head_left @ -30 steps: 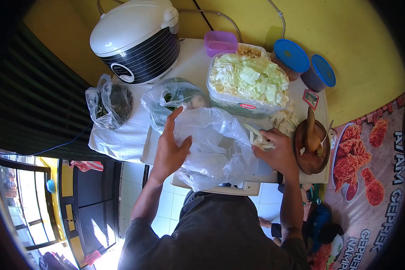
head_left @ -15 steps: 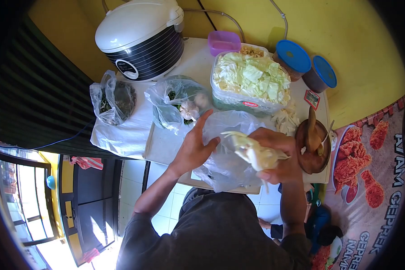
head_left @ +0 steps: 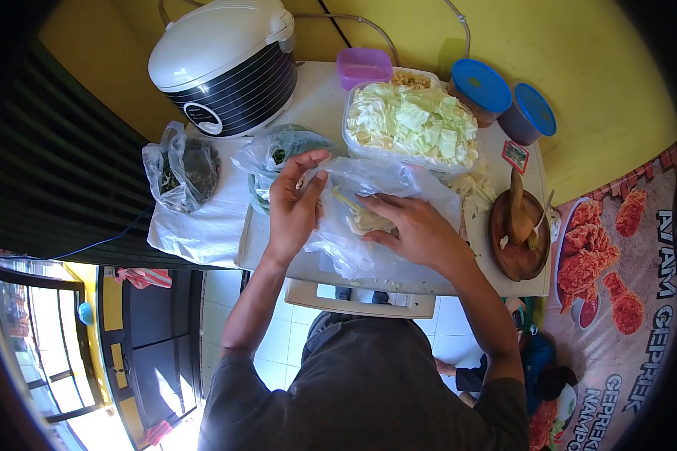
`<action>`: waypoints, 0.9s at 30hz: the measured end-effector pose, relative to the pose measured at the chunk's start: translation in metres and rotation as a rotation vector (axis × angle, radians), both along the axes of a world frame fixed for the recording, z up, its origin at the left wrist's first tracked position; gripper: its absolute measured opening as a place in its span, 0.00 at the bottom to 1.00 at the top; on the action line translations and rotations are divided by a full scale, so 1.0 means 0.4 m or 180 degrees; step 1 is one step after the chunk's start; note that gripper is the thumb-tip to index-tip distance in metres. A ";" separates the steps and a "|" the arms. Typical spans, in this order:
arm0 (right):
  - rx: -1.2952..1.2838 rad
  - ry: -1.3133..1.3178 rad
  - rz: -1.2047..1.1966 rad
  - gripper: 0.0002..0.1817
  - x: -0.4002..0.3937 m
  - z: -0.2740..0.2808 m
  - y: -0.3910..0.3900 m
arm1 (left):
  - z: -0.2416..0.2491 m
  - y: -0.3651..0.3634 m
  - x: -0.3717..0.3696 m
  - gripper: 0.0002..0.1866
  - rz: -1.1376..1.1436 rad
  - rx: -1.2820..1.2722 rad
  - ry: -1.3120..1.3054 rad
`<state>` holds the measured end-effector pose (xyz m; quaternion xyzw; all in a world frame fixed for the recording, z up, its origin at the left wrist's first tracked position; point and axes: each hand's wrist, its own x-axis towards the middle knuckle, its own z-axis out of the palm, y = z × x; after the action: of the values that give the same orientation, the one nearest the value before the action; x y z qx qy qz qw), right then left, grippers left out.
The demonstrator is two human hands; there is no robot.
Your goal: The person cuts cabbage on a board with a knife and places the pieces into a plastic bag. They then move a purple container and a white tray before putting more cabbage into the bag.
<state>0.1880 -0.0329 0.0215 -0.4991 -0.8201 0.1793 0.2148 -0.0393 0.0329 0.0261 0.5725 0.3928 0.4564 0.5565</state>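
Note:
A clear plastic bag (head_left: 357, 255) lies across the front of the table between my two hands. My right hand (head_left: 421, 233) is at the bag, thumb and fingers around pale cabbage trimmings (head_left: 368, 219). At the bag's left side, my left hand (head_left: 292, 207) is raised with its fingers apart and nothing visible in them. Behind that hand is another plastic bag (head_left: 267, 161) with greens, partly hidden by my fingers. A clear tub (head_left: 351, 139) heaped with cut cabbage (head_left: 414, 120) stands just beyond the bag.
A rice cooker (head_left: 229, 75) stands at the back left, near a bag of dark greens (head_left: 184, 169). On the right are a mortar (head_left: 502, 244) with a pestle (head_left: 517, 203) and two blue-lidded tubs (head_left: 481, 84). A purple container (head_left: 363, 69) sits behind the cabbage. Below right, another person's hand (head_left: 445, 368) shows.
My right hand has moved left and brought the cabbage trimmings down to the plastic bag. My left hand has shifted left and up, and the view has moved slightly.

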 end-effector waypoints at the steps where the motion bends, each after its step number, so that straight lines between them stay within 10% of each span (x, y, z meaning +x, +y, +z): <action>1: -0.0119 -0.0004 0.0014 0.28 0.007 0.015 0.003 | 0.012 0.002 -0.003 0.25 -0.0136 0.0014 0.0057; 6: 0.0264 0.0225 -0.0042 0.22 0.015 0.014 -0.022 | 0.008 -0.003 -0.001 0.51 -0.1155 0.0816 0.1161; 11: 0.1110 0.0482 0.0176 0.21 0.015 0.100 -0.132 | -0.048 0.008 -0.005 0.48 -0.1227 0.0868 0.1424; 14: 0.0156 0.0722 0.1104 0.23 -0.016 0.080 -0.212 | -0.071 0.030 -0.005 0.47 -0.1307 0.0693 0.0975; 27: 0.0544 -0.1364 0.1134 0.35 -0.034 -0.120 -0.243 | -0.092 0.014 0.003 0.42 -0.1051 0.0935 0.0969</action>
<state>0.1744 -0.1300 -0.0266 -0.3539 -0.9337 0.0349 0.0430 -0.0380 0.0384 -0.0109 0.7655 0.3028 0.3202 0.4689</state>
